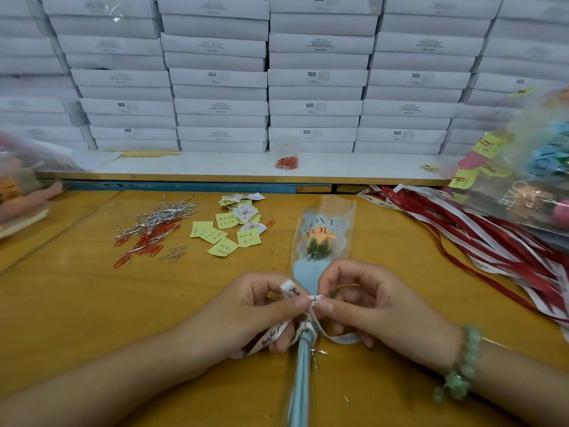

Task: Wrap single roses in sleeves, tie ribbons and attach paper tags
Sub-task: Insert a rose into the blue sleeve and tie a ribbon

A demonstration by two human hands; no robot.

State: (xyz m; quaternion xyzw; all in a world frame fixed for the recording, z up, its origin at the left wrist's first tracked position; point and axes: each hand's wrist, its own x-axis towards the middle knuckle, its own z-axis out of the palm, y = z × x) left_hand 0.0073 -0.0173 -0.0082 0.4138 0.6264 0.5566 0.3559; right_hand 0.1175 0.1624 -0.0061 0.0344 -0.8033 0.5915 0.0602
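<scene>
1. Head view, the work: one rose (318, 241) in a clear sleeve (323, 211) printed "LOVE YOU" lies flat on the table (77, 303). Its long axis runs near to far, with the bloom at the far end and the blue stem pointing back at the person.
2. Head view, hands: the left hand (261, 306) pinches a loop of white script ribbon (274, 331) between thumb and forefinger, the other fingers curled under a trailing tail. The right hand (369, 303), a green bracelet (462, 365) on its wrist, pinches the ribbon's other end, with its remaining fingers curled loosely.
3. Key relation: the tie point sits at the sleeve's gathered neck, directly between the two hands and just near of the bloom. Neither hand is closer. By my reading the bow is mid-tie and not yet cinched.
4. Head view, supplies: paper tags (224, 232) lie far-left of the rose and paper clips (144, 238) further left. Loose ribbons (492, 241) lie to the right. No tag shows on this rose.
</scene>
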